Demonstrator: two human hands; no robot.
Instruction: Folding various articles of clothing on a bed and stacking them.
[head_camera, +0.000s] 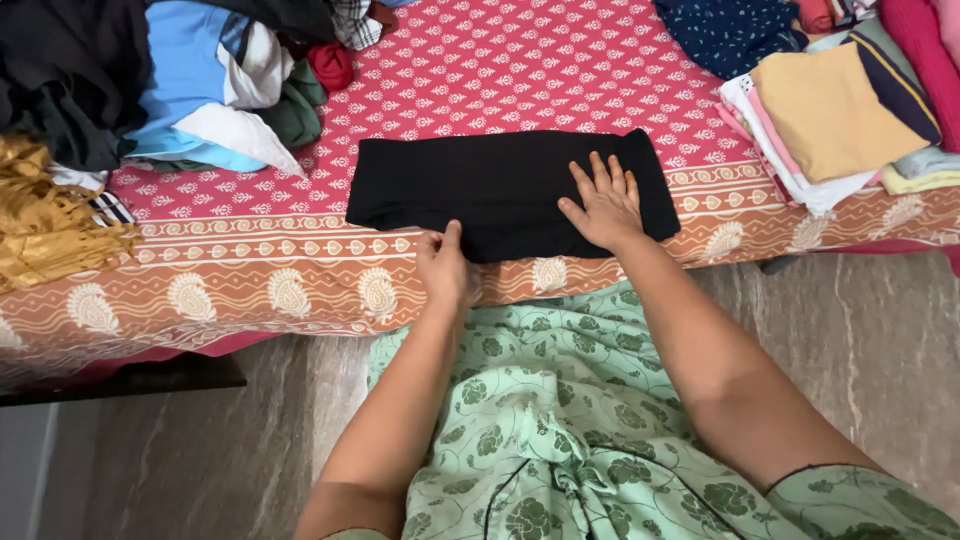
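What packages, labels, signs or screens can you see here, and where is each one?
None in view. Only cloth: a black garment on the patterned bedsheet, under the right hand and touched by the left hand, with folded clothes at right and a loose clothes heap at left.

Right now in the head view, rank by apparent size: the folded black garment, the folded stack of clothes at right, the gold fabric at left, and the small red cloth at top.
1. Folded black garment
2. Folded stack of clothes, partly cut off by the frame
3. Gold fabric, also cut off, so its rank against the stack is unsure
4. Small red cloth
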